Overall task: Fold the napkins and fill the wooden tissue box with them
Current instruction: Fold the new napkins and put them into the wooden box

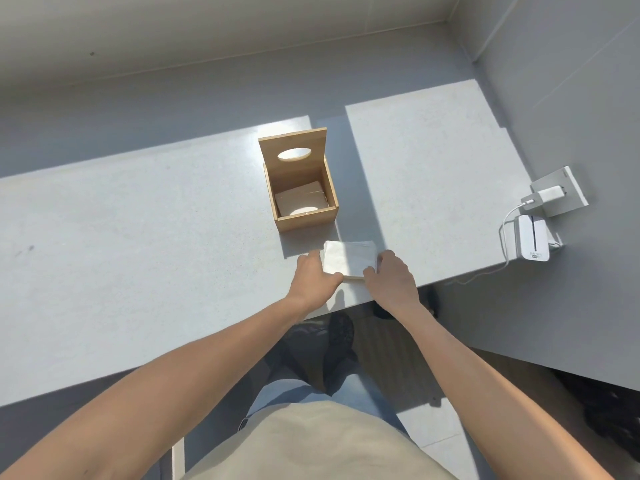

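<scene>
The napkins (349, 258) lie stacked near the surface (138, 237) edge, just before the open box (304, 216) (some already inside). Left hand (313, 275) and right hand (389, 277) clasp opposite sides; light, soft, likely to splay, so squeeze evenly.

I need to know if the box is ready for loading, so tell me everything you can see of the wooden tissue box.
The wooden tissue box is a light, bamboo-like cube standing upright on the grey table, beyond the hands. Its lid, pierced by an oval slot, is swung up at the far side, leaving the top open. Folded white napkins already lie at the bottom. Nothing else touches it.
</scene>
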